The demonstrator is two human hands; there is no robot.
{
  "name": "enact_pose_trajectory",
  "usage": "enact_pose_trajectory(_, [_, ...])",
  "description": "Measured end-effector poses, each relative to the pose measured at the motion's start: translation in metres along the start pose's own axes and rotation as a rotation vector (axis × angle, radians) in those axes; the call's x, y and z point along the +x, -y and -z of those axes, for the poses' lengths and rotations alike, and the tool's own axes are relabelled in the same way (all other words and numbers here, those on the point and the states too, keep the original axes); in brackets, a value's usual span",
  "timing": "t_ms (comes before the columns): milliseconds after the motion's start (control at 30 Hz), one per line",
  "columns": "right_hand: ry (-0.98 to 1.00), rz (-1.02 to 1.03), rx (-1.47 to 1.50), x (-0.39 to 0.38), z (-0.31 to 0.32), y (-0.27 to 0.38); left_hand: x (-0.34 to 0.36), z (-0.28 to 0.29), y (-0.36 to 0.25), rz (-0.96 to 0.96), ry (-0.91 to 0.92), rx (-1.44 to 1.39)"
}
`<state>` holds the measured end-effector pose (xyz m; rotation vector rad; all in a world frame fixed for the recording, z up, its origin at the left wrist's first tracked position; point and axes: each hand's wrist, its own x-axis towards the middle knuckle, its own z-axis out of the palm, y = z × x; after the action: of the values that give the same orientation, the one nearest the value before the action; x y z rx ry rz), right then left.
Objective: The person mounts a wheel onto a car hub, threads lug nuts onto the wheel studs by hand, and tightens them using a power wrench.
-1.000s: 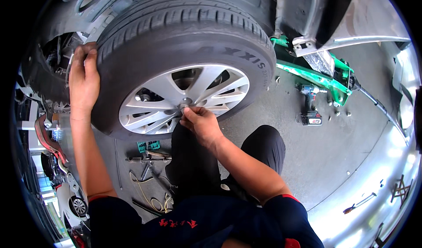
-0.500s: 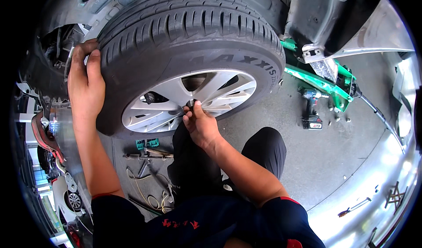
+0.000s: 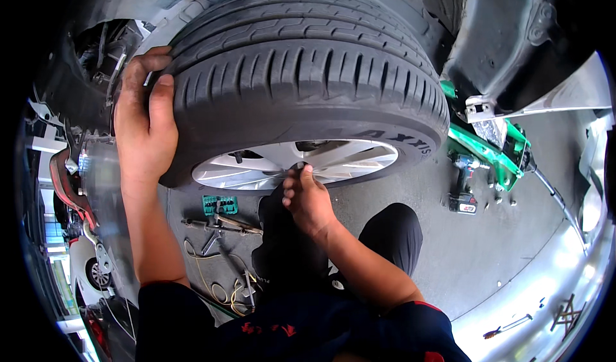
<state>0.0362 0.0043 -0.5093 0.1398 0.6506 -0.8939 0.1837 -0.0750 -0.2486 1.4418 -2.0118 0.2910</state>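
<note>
In front of me a black car tire sits on a silver multi-spoke alloy rim, under the vehicle's raised body. My left hand holds the tire's left side, its fingers curled over the far edge and thumb on the tread. Low at the rim's centre, my right hand pinches a small dark piece between thumb and fingers. The fingers cover most of that piece, so I cannot tell its exact kind, nor whether it is seated in the hub.
A green floor jack stands to the right. Beside it lie a cordless impact wrench and several small metal nuts. At lower left are a teal socket case, hand tools and a yellowish hose. My knees are below the wheel.
The wheel appears lower and farther right, its rim seen at a flatter angle; my view has shifted too. Both hands stay in place on the wheel, the right one still at its centre.
</note>
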Motion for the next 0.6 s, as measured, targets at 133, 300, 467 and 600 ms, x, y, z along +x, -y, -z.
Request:
enact_pose_trajectory(133, [0.11,0.005,-0.028,0.004,0.001,0.0,0.001,0.001,-0.001,0.017,-0.011,0.018])
enact_pose_trajectory(300, [0.265,-0.032,0.004,0.014,0.018,0.004,0.001,-0.007,-0.002,0.068,-0.017,-0.018])
enact_pose_trajectory(467, [0.468,-0.19,0.263,0.009,0.011,0.009,0.004,-0.007,0.003,0.051,-0.029,-0.064])
enact_pose_trajectory(600, [0.206,-0.086,0.116,0.003,0.002,0.001,-0.001,0.006,-0.004,0.054,-0.088,-0.045])
